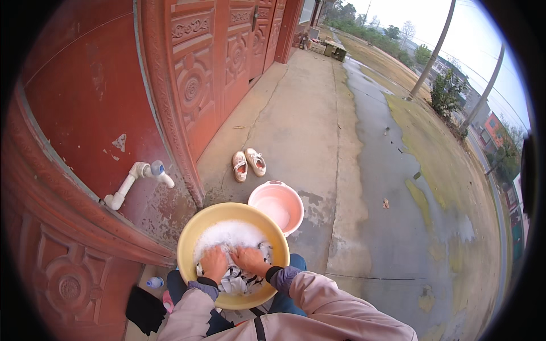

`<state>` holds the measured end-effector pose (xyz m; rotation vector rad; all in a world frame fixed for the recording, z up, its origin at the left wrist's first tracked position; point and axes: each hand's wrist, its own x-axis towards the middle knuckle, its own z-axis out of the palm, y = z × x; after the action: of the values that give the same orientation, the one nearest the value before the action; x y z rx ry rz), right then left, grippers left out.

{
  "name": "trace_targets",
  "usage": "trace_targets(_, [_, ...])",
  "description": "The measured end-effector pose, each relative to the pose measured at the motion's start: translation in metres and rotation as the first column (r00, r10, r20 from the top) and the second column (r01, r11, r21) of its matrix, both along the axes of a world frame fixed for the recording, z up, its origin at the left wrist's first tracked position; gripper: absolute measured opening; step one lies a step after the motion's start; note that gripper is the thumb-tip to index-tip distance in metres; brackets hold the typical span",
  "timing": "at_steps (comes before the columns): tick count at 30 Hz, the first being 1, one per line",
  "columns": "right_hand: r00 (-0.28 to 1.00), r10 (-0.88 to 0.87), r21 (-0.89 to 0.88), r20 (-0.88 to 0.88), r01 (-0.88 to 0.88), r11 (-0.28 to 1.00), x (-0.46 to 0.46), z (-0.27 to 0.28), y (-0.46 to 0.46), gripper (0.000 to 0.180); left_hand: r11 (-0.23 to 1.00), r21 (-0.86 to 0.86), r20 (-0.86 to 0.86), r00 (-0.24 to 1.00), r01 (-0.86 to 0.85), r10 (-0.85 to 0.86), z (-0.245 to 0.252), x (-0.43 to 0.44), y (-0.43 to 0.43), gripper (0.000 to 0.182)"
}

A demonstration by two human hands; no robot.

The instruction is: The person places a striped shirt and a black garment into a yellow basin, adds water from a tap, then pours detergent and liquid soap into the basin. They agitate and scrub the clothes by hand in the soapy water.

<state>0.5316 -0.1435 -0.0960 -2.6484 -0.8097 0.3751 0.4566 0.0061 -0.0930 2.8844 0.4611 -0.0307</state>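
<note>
Before me, between my knees, stands a large yellow plastic basin (233, 301) with soap suds (230, 232) and wet cloth in it. The cloth (236, 284) is white with black parts, bunched up towards the near side. My left hand (214, 262) presses down into the cloth, its fingertips hidden by suds and fabric. Close beside it, my right hand (249, 258) also bears on the cloth, with fingers bent inward. Some fabric appears to be gripped between the two hands, though the foam hides exactly how.
Touching the yellow basin's far right side is a pink basin (294, 204). White shoes (248, 164) stand beyond it. A white pipe tap (145, 170) juts from the red wall at left. A plastic bottle (155, 282) and black cloth (145, 310) lie at lower left.
</note>
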Motion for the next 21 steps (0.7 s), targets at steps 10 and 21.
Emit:
trace_targets(10, [0.997,0.014,0.093,-0.074,-0.007,0.996,0.012,-0.002,-0.002,0.058,0.995,-0.1,-0.063,0.998,0.016,-0.023,-0.003,0.016,0.014,0.03])
trace_targets(21, [0.908,-0.211,0.272,-0.361,0.319,0.908,0.011,0.029,-0.003,0.068,0.763,-0.619,0.144,0.928,-0.186,0.343,0.011,0.019,0.027,0.055])
